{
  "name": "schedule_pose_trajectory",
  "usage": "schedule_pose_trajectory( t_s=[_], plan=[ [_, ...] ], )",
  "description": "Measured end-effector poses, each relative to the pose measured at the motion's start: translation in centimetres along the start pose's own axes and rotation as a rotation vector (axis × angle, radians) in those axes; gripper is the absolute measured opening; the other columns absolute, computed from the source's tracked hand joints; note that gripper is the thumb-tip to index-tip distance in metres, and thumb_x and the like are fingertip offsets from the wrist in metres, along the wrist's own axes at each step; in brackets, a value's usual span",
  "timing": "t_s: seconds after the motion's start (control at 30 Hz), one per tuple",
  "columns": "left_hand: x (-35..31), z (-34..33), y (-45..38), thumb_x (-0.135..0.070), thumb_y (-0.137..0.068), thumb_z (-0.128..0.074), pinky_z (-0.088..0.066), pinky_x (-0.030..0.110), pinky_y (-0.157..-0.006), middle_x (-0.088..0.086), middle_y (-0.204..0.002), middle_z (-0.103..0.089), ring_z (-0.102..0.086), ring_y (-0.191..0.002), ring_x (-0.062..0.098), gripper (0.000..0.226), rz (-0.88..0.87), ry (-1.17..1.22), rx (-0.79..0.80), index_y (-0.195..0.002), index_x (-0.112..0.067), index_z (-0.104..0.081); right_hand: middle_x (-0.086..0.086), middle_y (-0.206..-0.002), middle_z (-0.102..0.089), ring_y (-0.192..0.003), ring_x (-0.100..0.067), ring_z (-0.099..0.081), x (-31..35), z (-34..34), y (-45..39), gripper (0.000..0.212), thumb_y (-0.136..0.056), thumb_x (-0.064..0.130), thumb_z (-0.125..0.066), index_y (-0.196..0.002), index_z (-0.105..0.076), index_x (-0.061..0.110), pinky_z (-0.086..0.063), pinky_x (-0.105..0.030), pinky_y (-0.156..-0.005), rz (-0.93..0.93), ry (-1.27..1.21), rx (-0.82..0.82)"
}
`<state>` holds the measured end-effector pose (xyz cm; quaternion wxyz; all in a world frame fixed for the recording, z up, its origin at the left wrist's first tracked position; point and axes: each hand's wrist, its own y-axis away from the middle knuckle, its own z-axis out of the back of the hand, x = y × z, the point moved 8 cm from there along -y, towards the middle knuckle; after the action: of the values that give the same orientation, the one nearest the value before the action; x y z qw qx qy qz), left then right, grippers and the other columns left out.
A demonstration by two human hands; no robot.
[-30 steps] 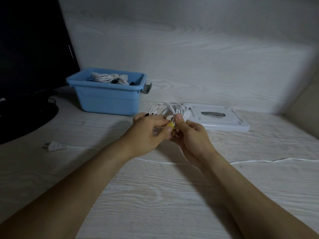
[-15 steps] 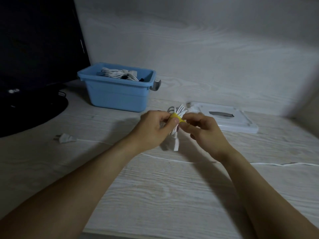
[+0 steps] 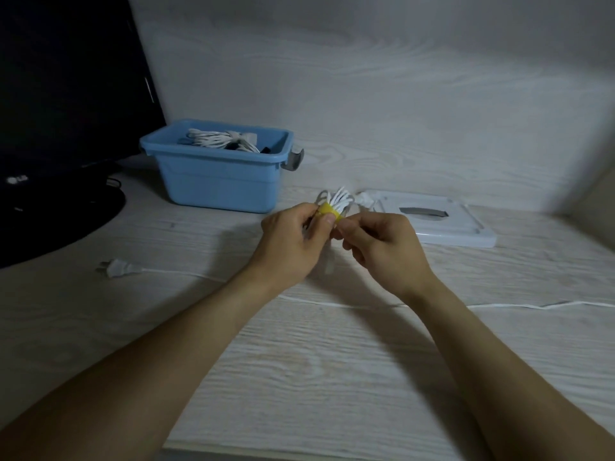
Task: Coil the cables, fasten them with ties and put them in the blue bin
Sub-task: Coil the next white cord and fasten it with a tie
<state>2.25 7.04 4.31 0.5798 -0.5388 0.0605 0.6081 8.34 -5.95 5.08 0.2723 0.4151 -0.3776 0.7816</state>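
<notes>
Near the front edge of the desk both forearms reach inward, and past them a loose white cable lies flat, running from a plug toward the left edge across to the right edge; it is not yet coiled. Just beyond it, held above the middle of the desk, the left hand and right hand meet on a coiled white cable. The left thumb and fingers are pressed together on a yellow tie wrapped around the bundle's waist, and the right fingertips pinch the tie's other end, touching the left thumb. The bundle's long axis stands roughly upright, its loops fanning out above the tie and a tail hanging below between the hands. The tie looks nearly closed, so the drop probably comes next. The blue bin sits beyond and to the left, toward the back left corner beside a dark monitor, so the left hand is the nearer one. It already holds bundled cables. A white lid lies beyond the right hand.
</notes>
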Motion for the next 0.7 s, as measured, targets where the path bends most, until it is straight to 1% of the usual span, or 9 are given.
schedule_pose_trajectory(
  t_s=[0.13,0.23,0.3,0.33,0.4,0.43,0.5,0.6,0.7],
  plan=[
    [-0.7,0.0,0.0,-0.039,-0.095,-0.050,-0.055,0.039,-0.082,-0.007,-0.084,-0.074,-0.068,-0.084,0.009,0.033,-0.029,0.004,-0.020,-0.096,-0.016,-0.073,0.015,-0.056,-0.059,-0.050,-0.001,-0.050,0.7,0.3,-0.1,0.024,-0.099,0.014,-0.058,-0.083,-0.074,0.004,-0.035,-0.012,-0.054,0.073,-0.008,-0.003],
    [-0.7,-0.1,0.0,-0.043,-0.095,-0.046,-0.050,0.047,-0.088,-0.005,-0.081,-0.072,-0.067,-0.082,0.014,0.035,-0.039,-0.100,-0.001,-0.097,-0.018,-0.070,0.018,-0.063,-0.062,-0.060,-0.001,-0.056,1.0,0.1,0.1,0.024,-0.100,0.015,-0.055,-0.084,-0.071,0.007,-0.040,-0.014,-0.061,0.142,0.079,-0.004],
    [-0.9,-0.2,0.1,-0.042,-0.096,-0.043,-0.047,0.050,-0.090,-0.008,-0.075,-0.067,-0.064,-0.079,0.014,0.033,-0.042,-0.146,0.033,-0.095,-0.018,-0.066,0.010,-0.074,-0.067,-0.070,-0.005,-0.061,1.0,-0.2,0.3,0.024,-0.102,0.018,-0.053,-0.086,-0.068,0.009,-0.046,-0.021,-0.066,0.178,0.149,-0.025],
    [-1.0,-0.3,0.1,-0.041,-0.096,-0.041,-0.046,0.049,-0.091,-0.010,-0.074,-0.065,-0.062,-0.078,0.013,0.031,-0.043,-0.165,0.057,-0.095,-0.019,-0.063,0.007,-0.076,-0.067,-0.071,-0.007,-0.062,0.8,-0.4,0.3,0.024,-0.102,0.019,-0.052,-0.086,-0.067,0.010,-0.048,-0.024,-0.066,0.182,0.165,-0.025],
    [-0.7,-0.5,0.2,-0.039,-0.100,-0.039,-0.043,0.045,-0.094,-0.010,-0.078,-0.064,-0.061,-0.084,0.014,0.026,-0.021,-0.211,0.125,-0.097,-0.023,-0.058,0.014,-0.070,-0.063,-0.064,-0.004,-0.059,0.5,-0.9,0.3,0.024,-0.103,0.020,-0.051,-0.082,-0.063,0.017,-0.044,-0.020,-0.061,0.167,0.133,-0.001],
    [-0.1,-0.6,0.2,-0.038,-0.102,-0.038,-0.042,0.043,-0.093,-0.008,-0.083,-0.063,-0.060,-0.090,0.019,0.022,0.007,-0.227,0.159,-0.095,-0.027,-0.055,0.017,-0.067,-0.060,-0.060,-0.003,-0.056,0.4,-1.2,0.4,0.025,-0.103,0.021,-0.052,-0.080,-0.061,0.023,-0.042,-0.019,-0.060,0.159,0.108,0.013],
    [1.3,-0.7,0.3,-0.039,-0.104,-0.035,-0.042,0.040,-0.087,-0.002,-0.090,-0.061,-0.055,-0.099,0.026,0.023,0.097,-0.201,0.218,-0.087,-0.035,-0.050,0.015,-0.066,-0.059,-0.058,-0.004,-0.052,0.2,-1.6,0.4,0.027,-0.102,0.023,-0.054,-0.076,-0.060,0.029,-0.044,-0.025,-0.059,0.154,0.086,0.022],
    [2.0,-0.9,0.4,-0.049,-0.101,-0.029,-0.042,0.035,-0.077,-0.002,-0.089,-0.060,-0.055,-0.097,0.022,0.032,0.183,-0.058,0.256,-0.081,-0.040,-0.053,0.013,-0.069,-0.065,-0.062,-0.007,-0.057,0.2,-1.8,0.3,0.021,-0.100,0.022,-0.059,-0.080,-0.066,0.019,-0.048,-0.030,-0.062,0.144,0.011,0.011],
    [1.7,-1.2,0.6,-0.071,-0.089,-0.030,-0.049,0.039,-0.088,-0.002,-0.101,-0.067,-0.062,-0.102,0.015,0.051,0.251,0.155,0.262,-0.098,-0.032,-0.062,-0.005,-0.081,-0.071,-0.075,-0.018,-0.063,0.0,-1.8,0.2,0.017,-0.097,0.019,-0.062,-0.093,-0.068,0.004,-0.051,-0.034,-0.067,0.114,-0.143,0.046]
  ],
)
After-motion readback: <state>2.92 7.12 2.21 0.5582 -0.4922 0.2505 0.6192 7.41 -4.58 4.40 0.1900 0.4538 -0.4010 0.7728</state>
